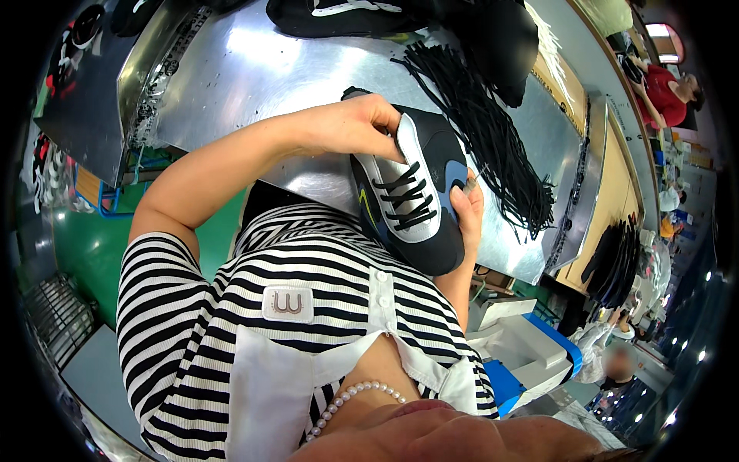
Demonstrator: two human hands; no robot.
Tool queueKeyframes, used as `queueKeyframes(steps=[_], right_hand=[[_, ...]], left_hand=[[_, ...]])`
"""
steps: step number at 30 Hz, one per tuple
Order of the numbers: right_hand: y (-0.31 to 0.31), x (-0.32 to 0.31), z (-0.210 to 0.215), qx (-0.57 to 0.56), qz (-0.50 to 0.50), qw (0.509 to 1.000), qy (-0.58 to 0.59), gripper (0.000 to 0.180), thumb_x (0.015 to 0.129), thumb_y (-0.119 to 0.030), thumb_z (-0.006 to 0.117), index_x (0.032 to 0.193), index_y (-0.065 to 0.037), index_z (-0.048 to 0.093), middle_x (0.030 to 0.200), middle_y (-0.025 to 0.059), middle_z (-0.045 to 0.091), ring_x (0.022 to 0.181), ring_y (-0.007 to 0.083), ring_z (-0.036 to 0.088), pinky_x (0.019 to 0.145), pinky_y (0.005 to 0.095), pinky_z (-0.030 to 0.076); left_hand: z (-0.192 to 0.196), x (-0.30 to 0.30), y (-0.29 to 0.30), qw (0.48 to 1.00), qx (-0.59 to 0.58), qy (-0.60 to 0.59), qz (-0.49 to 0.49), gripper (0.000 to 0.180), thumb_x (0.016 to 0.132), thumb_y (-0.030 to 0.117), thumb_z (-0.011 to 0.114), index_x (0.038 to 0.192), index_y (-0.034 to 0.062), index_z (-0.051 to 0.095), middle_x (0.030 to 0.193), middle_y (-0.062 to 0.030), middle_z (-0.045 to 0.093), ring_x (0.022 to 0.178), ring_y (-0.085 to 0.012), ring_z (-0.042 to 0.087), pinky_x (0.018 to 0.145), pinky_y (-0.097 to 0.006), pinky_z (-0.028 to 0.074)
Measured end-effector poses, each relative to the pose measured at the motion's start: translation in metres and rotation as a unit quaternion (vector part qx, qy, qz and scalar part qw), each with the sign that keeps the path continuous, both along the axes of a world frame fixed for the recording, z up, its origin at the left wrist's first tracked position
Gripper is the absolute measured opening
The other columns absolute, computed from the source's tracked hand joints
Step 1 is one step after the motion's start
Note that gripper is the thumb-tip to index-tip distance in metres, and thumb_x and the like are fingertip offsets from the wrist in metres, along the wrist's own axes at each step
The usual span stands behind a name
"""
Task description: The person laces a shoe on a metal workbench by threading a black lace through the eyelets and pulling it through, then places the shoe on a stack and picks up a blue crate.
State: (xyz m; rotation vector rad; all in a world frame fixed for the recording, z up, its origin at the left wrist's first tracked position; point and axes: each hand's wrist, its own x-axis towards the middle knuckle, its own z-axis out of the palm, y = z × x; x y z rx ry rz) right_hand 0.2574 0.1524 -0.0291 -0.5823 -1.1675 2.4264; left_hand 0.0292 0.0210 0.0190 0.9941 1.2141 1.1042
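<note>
A black and grey sneaker (pixel 443 158) with blue side panels, a yellow-green stripe and a light tongue is held up in front of my body. Black laces (pixel 412 202) cross the lower part of its tongue. My left hand (pixel 369 127) grips the shoe at its opening, with fingers curled over the tongue's edge. On the other side, my right hand (pixel 467 206) holds the shoe with the thumb against its side. A small thin-tipped object (pixel 471 183) shows by the right fingers; its kind is unclear. The right palm is hidden behind the shoe.
A bundle of black laces (pixel 493 135) lies on the metal table (pixel 223 92), right of the shoe. White laces (pixel 548 58) lie beyond it. Another black shoe (pixel 346 19) sits at the far edge. A blue and white machine (pixel 531 354) stands at the right. Other people are farther off.
</note>
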Motion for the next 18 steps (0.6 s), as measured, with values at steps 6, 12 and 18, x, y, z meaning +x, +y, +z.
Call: queueKeyframes(steps=[6, 12, 18], right_hand=[[-0.001, -0.001, -0.004, -0.025, -0.006, 1.0, -0.003, 0.03, 0.088, -0.011, 0.065, 0.114, 0.0, 0.056, 0.103, 0.009, 0.067, 0.087, 0.0138, 0.066, 0.08, 0.0256, 0.053], [-0.007, -0.006, 0.005, -0.035, -0.008, 0.999, -0.015, 0.032, 0.089, -0.012, 0.066, 0.116, -0.001, 0.054, 0.103, 0.0099, 0.067, 0.087, 0.0142, 0.067, 0.08, 0.0255, 0.053], [-0.005, -0.003, -0.003, -0.02, -0.014, 1.0, -0.004, 0.027, 0.091, -0.008, 0.063, 0.115, -0.002, 0.054, 0.104, 0.0092, 0.066, 0.088, 0.0136, 0.067, 0.081, 0.0251, 0.053]], left_hand=[[-0.004, 0.006, -0.004, 0.997, 0.021, -0.06, 0.043, 0.024, 0.083, 0.008, 0.07, 0.104, -0.0013, 0.071, 0.091, -0.0025, 0.071, 0.084, -0.0085, 0.061, 0.079, -0.026, 0.048], [-0.005, 0.005, -0.002, 0.997, 0.009, -0.055, 0.049, 0.026, 0.082, 0.009, 0.07, 0.107, -0.0002, 0.071, 0.101, -0.0043, 0.07, 0.089, -0.0093, 0.06, 0.08, -0.026, 0.048], [-0.015, 0.013, 0.001, 0.987, 0.044, 0.082, 0.131, 0.024, 0.081, 0.008, 0.066, 0.103, 0.0013, 0.07, 0.09, -0.0074, 0.07, 0.081, -0.0128, 0.063, 0.076, -0.028, 0.05]])
